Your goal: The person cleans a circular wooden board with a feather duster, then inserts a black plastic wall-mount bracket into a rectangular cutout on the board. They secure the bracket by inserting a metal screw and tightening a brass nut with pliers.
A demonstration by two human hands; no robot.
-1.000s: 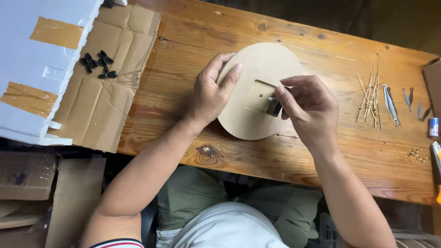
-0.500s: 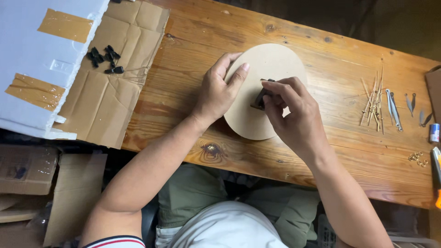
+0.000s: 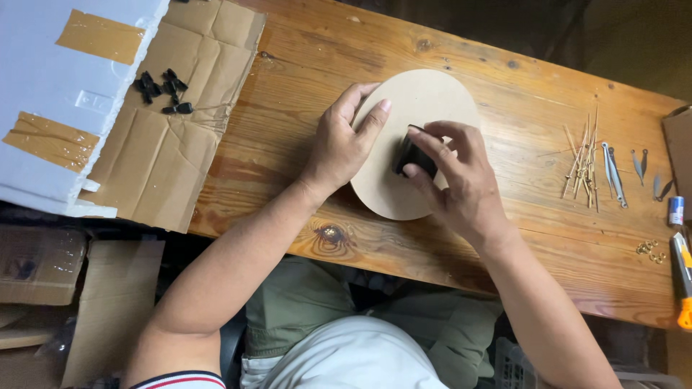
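Observation:
A round tan board disc (image 3: 422, 97) lies flat on the wooden table (image 3: 303, 65). My left hand (image 3: 342, 140) rests on the disc's left edge with fingers spread, pressing it down. My right hand (image 3: 454, 173) pinches a small black boxy part (image 3: 409, 153) at the middle of the disc, thumb below and fingers above. Part of the black piece is hidden under my fingers.
Flattened cardboard (image 3: 169, 137) with several small black parts (image 3: 162, 88) lies at the left, beside a white foam sheet (image 3: 54, 79) with brown tape. Thin sticks (image 3: 584, 158), metal pieces (image 3: 614, 173), small brass bits (image 3: 649, 250) and an orange-handled tool (image 3: 683, 281) sit at the right.
My right hand has slid left toward the disc's centre and closed around the black part. My left hand stays pressed on the disc's edge.

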